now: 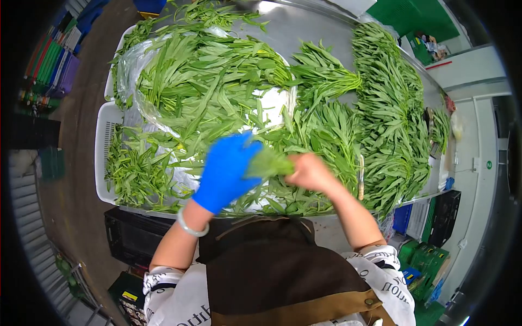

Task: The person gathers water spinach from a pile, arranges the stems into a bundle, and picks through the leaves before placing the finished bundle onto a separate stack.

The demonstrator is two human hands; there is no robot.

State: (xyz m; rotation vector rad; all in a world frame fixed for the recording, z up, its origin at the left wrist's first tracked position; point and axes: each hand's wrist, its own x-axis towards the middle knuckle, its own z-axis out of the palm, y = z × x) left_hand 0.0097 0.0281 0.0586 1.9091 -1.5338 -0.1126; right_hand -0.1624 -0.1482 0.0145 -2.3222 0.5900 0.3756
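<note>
A small bunch of long-leaved greens, smeared by motion, is held between my two hands over the near side of the table. My left hand, in a blue glove, is around the leafy end. The stem end sits in my bare right hand, whose fingers are closed. Beneath them lies a spread of loose greens, partly on clear plastic and white trays. To the right of my right hand, a knife with a light handle lies among the leaves.
Tied-looking bunches are lined up in a long row on the right. Another bunch lies at centre back on the metal table. A white crate holds greens at the left edge. Dark crates stand below.
</note>
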